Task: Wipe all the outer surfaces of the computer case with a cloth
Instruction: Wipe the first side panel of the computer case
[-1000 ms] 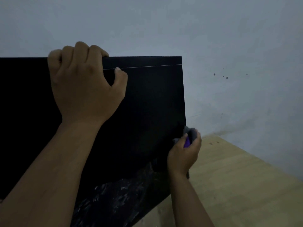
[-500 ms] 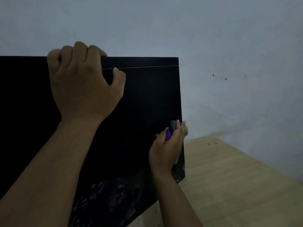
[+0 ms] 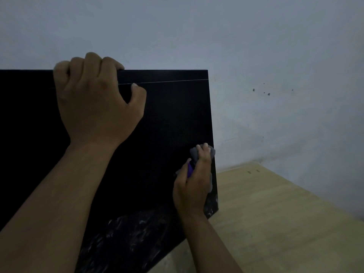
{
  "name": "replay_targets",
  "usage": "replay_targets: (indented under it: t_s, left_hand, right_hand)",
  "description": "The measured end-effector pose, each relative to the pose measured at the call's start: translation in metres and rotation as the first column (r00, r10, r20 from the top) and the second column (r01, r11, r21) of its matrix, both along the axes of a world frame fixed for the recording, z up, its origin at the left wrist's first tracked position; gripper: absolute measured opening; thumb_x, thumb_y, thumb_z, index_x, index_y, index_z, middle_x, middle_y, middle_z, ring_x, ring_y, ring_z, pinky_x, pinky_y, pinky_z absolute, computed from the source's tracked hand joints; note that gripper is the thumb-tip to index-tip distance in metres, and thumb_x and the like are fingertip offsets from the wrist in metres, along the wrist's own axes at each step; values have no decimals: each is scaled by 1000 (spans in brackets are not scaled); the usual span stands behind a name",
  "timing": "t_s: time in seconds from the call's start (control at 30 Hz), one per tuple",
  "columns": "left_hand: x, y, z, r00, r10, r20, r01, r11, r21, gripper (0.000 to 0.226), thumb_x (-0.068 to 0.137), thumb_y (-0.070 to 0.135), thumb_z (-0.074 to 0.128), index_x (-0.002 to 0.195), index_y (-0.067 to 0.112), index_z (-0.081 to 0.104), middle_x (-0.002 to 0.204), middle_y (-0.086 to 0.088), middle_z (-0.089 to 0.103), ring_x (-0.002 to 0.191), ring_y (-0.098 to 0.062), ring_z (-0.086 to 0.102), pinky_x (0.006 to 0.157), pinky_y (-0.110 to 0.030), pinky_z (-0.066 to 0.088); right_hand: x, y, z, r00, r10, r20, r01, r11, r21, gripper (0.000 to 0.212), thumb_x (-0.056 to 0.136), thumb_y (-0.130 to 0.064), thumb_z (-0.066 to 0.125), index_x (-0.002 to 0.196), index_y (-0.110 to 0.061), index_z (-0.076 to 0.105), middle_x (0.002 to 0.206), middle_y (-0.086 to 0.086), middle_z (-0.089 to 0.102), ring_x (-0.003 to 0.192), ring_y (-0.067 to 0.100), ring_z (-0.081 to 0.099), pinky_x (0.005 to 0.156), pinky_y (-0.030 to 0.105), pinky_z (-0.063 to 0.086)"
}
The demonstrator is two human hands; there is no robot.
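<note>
**Inspector:** Where is the computer case?

**Me:** The computer case (image 3: 173, 119) stands on the wooden surface (image 3: 285, 223), filling the view from 9 o'clock to centre, with its broad black side panel facing me. Its right edge runs down toward 5 o'clock. The lower part of the panel shows pale, streaky reflections.

**Inspector:** Left hand?

**Me:** My left hand (image 3: 96, 101) is clenched over the top edge of the case at about 11 o'clock. The fingers curl over the far side, and the thumb presses the near face just below a thin seam line.

**Inspector:** Right hand?

**Me:** My right hand (image 3: 194, 184) is closed around the cloth (image 3: 195, 153), at about 4 o'clock from centre. It presses the cloth flat against the panel right beside the right edge. The cloth is grey with a purple patch showing between thumb and forefinger.

**Inspector:** Surroundings?

**Me:** A pale grey wall (image 3: 275, 56) stands behind, with a few dark specks at 3 o'clock.
</note>
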State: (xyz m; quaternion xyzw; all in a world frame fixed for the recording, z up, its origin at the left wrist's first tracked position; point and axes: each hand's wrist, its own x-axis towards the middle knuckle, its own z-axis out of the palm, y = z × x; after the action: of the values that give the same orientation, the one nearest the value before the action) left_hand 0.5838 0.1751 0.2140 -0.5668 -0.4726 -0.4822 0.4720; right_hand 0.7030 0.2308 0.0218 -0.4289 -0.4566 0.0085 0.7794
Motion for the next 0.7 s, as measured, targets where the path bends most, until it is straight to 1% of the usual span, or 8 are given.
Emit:
replay_targets:
  t_s: [0.07, 0.13, 0.27, 0.33, 0.43, 0.5, 0.6, 0.7]
  left_hand:
    - [0, 1, 0, 1000, 0, 2, 0, 1000, -1, 44, 89, 43, 46, 111, 8, 62, 108, -15, 58, 105, -36, 49, 106, -43, 24]
    - [0, 1, 0, 1000, -1, 8, 1, 1000, -4, 44, 89, 43, 47, 112, 8, 62, 108, -15, 59, 105, -36, 49, 107, -43, 23]
    - [2, 0, -1, 1000, -14, 9, 14, 1000, -10, 43, 89, 42, 48, 110, 8, 62, 106, -15, 58, 104, -36, 49, 106, -44, 24]
    - [0, 0, 0, 1000, -3, -12, 3, 1000, -11, 43, 88, 42, 48, 111, 7, 62, 106, -15, 58, 103, -36, 49, 104, -43, 24]
    - [-1, 0, 0, 1000, 3, -18, -4, 1000, -25, 45, 88, 43, 47, 112, 9, 62, 107, -15, 58, 105, -36, 50, 106, -42, 23]
    - [-1, 0, 0, 1000, 6, -5, -6, 1000, -22, 44, 89, 43, 47, 111, 9, 62, 108, -14, 58, 106, -36, 50, 107, -42, 23]
    - [1, 1, 0, 1000, 5, 6, -5, 1000, -20, 44, 88, 42, 47, 111, 8, 62, 107, -15, 58, 105, -36, 49, 106, -44, 24]
    - [1, 0, 0, 1000, 1, 4, -1, 1000, -29, 44, 88, 41, 47, 111, 7, 62, 107, -17, 58, 104, -37, 49, 106, -46, 26]
  right_hand:
    - [-5, -1, -3, 998, -46, -52, 43, 998, -48, 50, 94, -12, 49, 144, -6, 44, 155, 6, 37, 146, 8, 25, 116, 10, 18]
    - [-14, -7, 0, 996, -39, -75, 35, 998, -46, 48, 93, -11, 48, 140, -5, 47, 153, 6, 38, 144, 7, 27, 113, 7, 17]
    - [-11, -14, 12, 996, 87, 22, -88, 993, 72, 48, 92, -1, 50, 139, -8, 48, 153, 3, 37, 145, 4, 27, 116, 17, 24]
    - [-4, -9, 12, 994, 99, 51, -103, 990, 92, 47, 92, 2, 52, 138, -7, 49, 151, 4, 39, 144, 4, 29, 116, 17, 25]
    - [-3, -1, -1, 1000, -27, -12, 27, 1000, -1, 40, 96, -3, 50, 136, -4, 49, 150, 6, 39, 145, 4, 25, 117, 17, 22]
    - [-10, -1, -13, 994, -74, -82, 67, 994, -83, 39, 99, -7, 50, 137, -3, 48, 151, 7, 37, 145, 8, 23, 116, 11, 16]
    - [-18, -6, -34, 993, -93, -73, 80, 982, -171, 42, 100, -14, 48, 141, -5, 44, 152, 8, 33, 145, 15, 24, 110, 1, 10]
    - [-18, -11, -53, 994, -104, -42, 91, 966, -243, 49, 99, -31, 38, 143, -8, 43, 153, 6, 30, 144, 15, 23, 105, -3, 9]
